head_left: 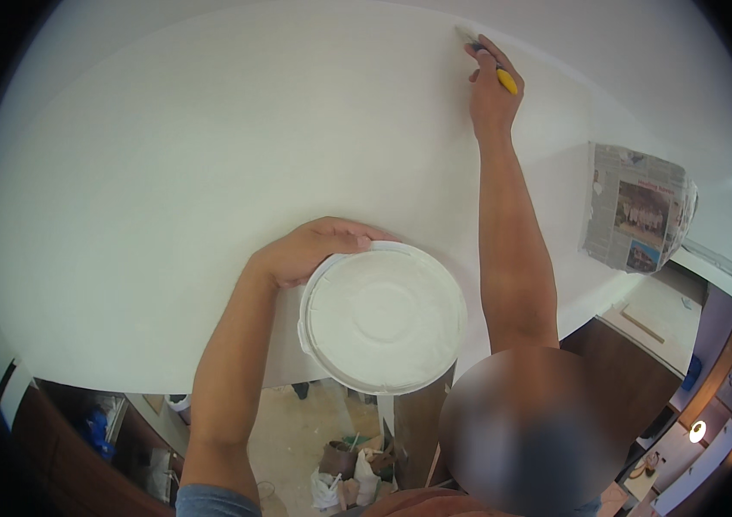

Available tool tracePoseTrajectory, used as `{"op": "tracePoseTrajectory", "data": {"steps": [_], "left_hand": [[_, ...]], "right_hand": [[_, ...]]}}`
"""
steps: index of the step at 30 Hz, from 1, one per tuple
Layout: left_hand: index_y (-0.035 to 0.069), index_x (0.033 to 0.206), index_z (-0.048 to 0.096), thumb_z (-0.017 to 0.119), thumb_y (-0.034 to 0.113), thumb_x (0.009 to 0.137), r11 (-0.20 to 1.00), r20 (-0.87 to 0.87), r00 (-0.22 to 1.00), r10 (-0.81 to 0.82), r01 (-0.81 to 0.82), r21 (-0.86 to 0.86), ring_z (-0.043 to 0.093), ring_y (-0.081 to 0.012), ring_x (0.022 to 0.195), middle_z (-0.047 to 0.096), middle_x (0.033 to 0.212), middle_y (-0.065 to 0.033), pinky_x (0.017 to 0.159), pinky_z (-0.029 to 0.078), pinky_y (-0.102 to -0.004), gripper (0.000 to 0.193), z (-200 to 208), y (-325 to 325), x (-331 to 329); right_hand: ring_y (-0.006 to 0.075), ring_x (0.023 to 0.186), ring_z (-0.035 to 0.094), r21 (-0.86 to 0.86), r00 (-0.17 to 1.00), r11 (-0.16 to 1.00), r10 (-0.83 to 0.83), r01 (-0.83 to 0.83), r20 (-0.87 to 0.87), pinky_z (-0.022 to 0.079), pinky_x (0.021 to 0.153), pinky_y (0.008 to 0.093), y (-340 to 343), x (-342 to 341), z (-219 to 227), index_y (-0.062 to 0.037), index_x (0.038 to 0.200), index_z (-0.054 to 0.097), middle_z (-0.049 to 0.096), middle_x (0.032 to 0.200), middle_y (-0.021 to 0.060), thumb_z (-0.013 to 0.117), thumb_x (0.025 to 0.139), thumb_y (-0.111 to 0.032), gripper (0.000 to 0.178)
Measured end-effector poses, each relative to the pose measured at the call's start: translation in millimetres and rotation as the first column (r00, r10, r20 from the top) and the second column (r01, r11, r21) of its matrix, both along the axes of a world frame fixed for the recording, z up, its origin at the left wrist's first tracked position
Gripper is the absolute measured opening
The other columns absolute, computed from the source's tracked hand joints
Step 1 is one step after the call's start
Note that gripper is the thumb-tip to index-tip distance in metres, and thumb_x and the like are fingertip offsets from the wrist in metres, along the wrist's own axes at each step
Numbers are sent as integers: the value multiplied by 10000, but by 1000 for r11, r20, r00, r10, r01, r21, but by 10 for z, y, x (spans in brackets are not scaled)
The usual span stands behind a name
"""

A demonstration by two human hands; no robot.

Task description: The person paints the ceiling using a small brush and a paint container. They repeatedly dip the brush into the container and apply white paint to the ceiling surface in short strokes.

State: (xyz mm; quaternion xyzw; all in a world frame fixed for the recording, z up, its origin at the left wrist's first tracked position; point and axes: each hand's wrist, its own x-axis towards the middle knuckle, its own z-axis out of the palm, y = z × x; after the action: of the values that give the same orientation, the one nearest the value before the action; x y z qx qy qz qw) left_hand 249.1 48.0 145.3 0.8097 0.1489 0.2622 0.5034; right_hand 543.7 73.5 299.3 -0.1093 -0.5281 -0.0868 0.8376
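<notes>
A white, smooth surface (236,129) fills most of the view, and both my arms reach up toward it. My left hand (310,250) is closed on the far left rim of a round white plastic lid (383,323), which has raised rings and a whitish coating on its face. At the upper right, my right hand (493,86) grips a small yellow-handled tool (507,82). Its pale, narrow tip touches or nearly touches the white surface near a curved edge. Whether that tip is bristle or blade I cannot tell; my fingers cover the middle.
Newspaper (637,211) wraps a boxy thing fixed at the right of the surface. Below right stands a brown and white cabinet (633,345). Bags and loose items (353,474) lie on the floor far below. Open shelves (124,431) are at lower left. A lamp (697,431) glows at lower right.
</notes>
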Motion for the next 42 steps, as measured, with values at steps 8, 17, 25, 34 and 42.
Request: {"op": "tracePoseTrajectory", "data": {"steps": [8,17,25,34,42], "left_hand": [[-38,1359,691,651,174,1033,999,-109,994,8,-5,34,707,-203,1152,745,1278,-136,1050,533,-332,391,11,4,28],[-50,1393,658,620,148,1043,999,-77,996,40,-40,5,696,-219,1162,734,1280,-142,1058,530,-349,405,-21,71,81],[-61,1405,610,555,194,1102,999,-177,984,-14,8,-32,666,-209,1207,698,1303,-141,1099,512,-363,400,-92,-61,676],[9,1377,567,508,241,1139,987,-287,956,-55,9,-160,650,-144,1172,653,1261,-76,1059,536,-345,338,-804,190,1340],[52,1348,556,487,301,1151,982,-234,968,-89,46,-181,614,-120,1133,651,1224,-49,1013,518,-344,324,-1140,181,1292]], "right_hand": [[94,906,639,-4,973,999,33,-33,230,527,877,239,-88,-489,-5,-47,1298,748,804,1125,54,619,1022,-166,328],[104,777,563,134,964,982,95,-131,250,477,735,267,-778,-211,-433,0,1216,759,771,931,87,604,1063,-258,337],[137,783,585,127,963,982,167,-142,-213,421,636,271,-2004,473,-2865,-50,1276,562,648,1015,96,633,997,-93,291],[154,700,678,-418,828,880,-398,224,-394,529,598,273,-2834,625,-4051,-16,1107,580,739,870,152,654,1049,-106,130],[147,538,675,-610,854,743,-480,275,-200,475,433,242,-2957,352,-4406,-16,875,543,683,746,141,694,1017,-65,213]]}}
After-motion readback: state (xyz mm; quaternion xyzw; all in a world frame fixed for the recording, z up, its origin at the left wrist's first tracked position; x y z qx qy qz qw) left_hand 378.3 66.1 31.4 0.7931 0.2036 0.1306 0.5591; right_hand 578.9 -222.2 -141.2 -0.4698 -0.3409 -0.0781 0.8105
